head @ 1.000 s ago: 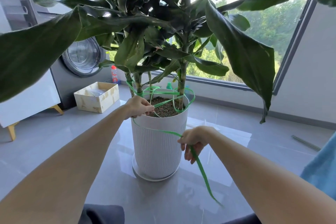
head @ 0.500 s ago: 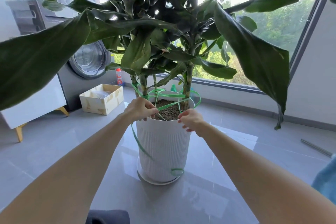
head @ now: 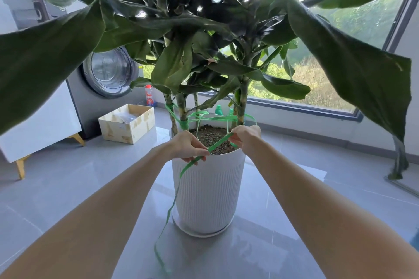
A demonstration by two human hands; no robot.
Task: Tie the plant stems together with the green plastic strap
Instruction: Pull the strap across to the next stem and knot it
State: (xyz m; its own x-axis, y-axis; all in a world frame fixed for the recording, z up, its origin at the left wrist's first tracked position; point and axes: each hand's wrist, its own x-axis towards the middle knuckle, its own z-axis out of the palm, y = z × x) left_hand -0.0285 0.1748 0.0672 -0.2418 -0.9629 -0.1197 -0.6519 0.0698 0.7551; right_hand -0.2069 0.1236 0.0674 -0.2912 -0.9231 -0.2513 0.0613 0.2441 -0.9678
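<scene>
**Both hands pinch the green strap above the pot**

The left hand (head: pixel 188 147) sits at the near rim of the white ribbed pot (head: pixel 208 192), thumb and fingertips closed on the green plastic strap (head: pixel 218 143). The right hand (head: pixel 246 137) is a little higher and further back, over the right side of the soil (head: pixel 209 137), and its fingers also pinch the strap. Between the two hands a short length of strap runs straight, rising from left to right across the soil.

Behind the hands, the strap is wound around the left stems (head: pixel 182 108) in two places, one higher and one low near the soil. From there several loose loops cross over the pot to the right stem (head: pixel 244 99). How the loops pass behind that stem is hidden by the right hand. Below the left hand, the free tail of the strap hangs down the left side of the pot and ends in a curl on the grey tiled floor (head: pixel 68 188).

The pot stands on a shallow white saucer (head: pixel 216 232) on the floor. Large dark leaves (head: pixel 353 79) spread overhead and droop on both sides.

To the left stand a white cabinet (head: pixel 43 124) on wooden legs, a grey washing machine (head: pixel 108 75) and an open cardboard box (head: pixel 127 124). A red-capped bottle (head: pixel 149 95) stands by the wall, and a green bottle (head: pixel 218 110) shows behind the pot below the window (head: pixel 322 84).
</scene>
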